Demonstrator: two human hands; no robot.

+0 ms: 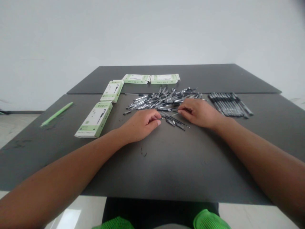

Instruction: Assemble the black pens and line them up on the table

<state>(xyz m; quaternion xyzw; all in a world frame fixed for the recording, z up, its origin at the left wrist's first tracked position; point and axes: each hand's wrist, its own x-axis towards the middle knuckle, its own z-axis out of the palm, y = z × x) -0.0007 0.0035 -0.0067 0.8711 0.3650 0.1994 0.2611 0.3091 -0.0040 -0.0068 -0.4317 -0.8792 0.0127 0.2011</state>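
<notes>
Loose pens [145, 103] heaped on dark table [166, 168], way too jumbled to count. Left hand [143, 124] and right hand [197, 112] angled inward, half-curled at heap's near edge, can't tell if anything's gripped. One pen row [226, 104] right, four boxes [95, 117] left and behind, one green stick [57, 114] far left.

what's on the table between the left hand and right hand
In the head view, several loose pens lie between the left hand and right hand, nearer the wearer than the larger pen pile.
</notes>
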